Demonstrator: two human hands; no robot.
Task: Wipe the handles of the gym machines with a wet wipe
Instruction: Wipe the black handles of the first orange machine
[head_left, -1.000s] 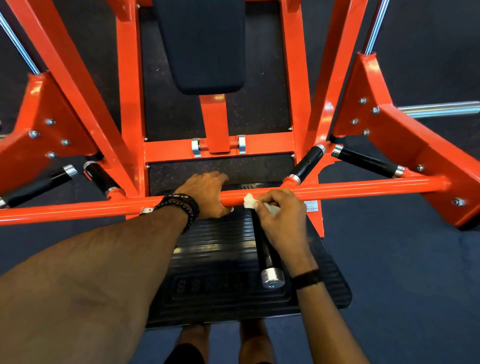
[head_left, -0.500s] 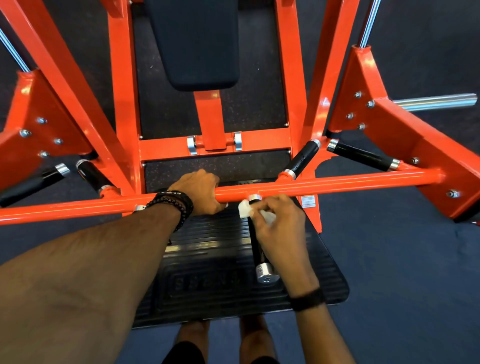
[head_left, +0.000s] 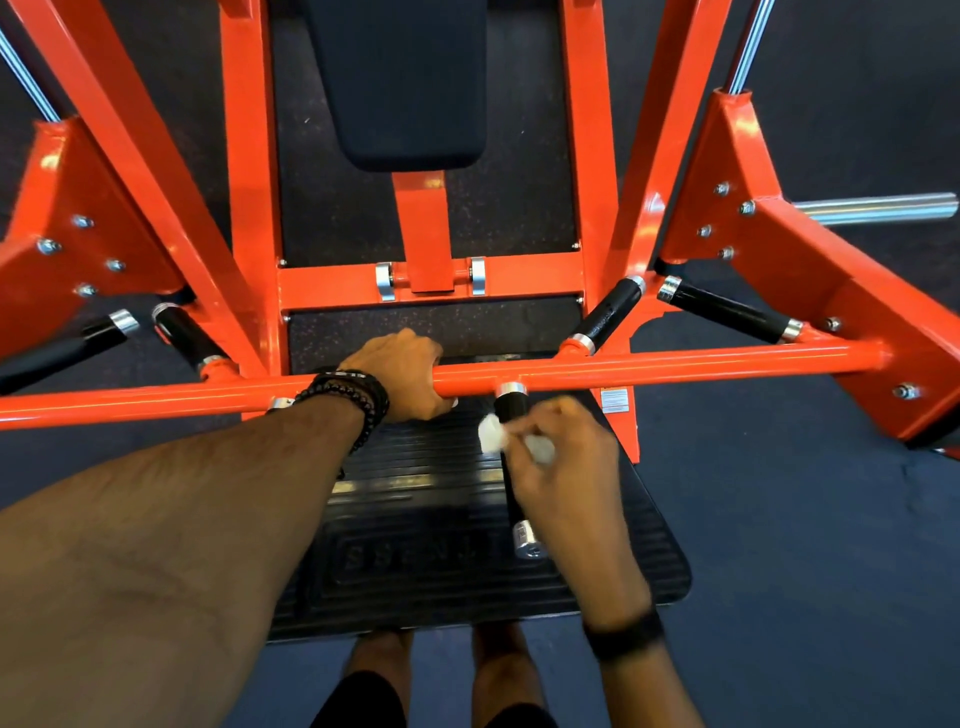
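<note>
1. Orange steel gym machine (head_left: 249, 218), one; black padded seat (head_left: 400, 83), one; black ribbed rubber footplate (head_left: 415, 519), one.
2. Black-gripped, chrome-capped handles: we count five in full view. One near handle (head_left: 510, 410) juts toward us from the orange crossbar (head_left: 675, 366).
3. White wet wipe (head_left: 491, 434), one, bunched against that near handle.
4. Hands, two: our right hand (head_left: 566, 467) curls round wipe and handle together; our left hand (head_left: 402, 376), beaded bracelets (head_left: 363, 400) at its wrist, grips the crossbar.
</note>
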